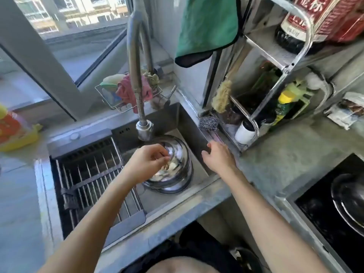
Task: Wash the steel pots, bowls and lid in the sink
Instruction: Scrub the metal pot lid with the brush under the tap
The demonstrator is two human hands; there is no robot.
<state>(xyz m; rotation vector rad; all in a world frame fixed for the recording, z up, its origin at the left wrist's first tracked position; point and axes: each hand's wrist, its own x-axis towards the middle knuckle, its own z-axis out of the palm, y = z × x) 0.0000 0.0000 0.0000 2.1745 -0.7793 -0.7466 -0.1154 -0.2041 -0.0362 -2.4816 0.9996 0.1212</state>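
So the steel pots and bowls (173,170) are stacked in the right part of the sink (197,125), pretty much right under the faucet head (144,129). That spot makes sense to me, since water would land straight in the top one. No water looks to be running, though the picture is a bit soft there.

The left hand (146,162) is over the top bowl with its fingers curled in. It seems to be pinching something small and pale inside, maybe a scrap of food or a rag, but I honestly can't tell what, or whether it's truly gripped. The right hand (217,156) is relaxed, fingers loose, holding nothing. It sits at the right edge of the sink where it meets the counter (275,154), and the steel wool scrubber (208,123) is close beyond it. My guess is it's going for that.

The stack itself is shiny stainless, a few nested rims showing down the side. There's some whitish stuff in the top bowl, so still dirty I'd say. I can't pick out a lid in that pile.

The left half of the sink is covered by a drying rack (88,174), a likely place for clean pieces. A green cloth (208,26) hangs above.
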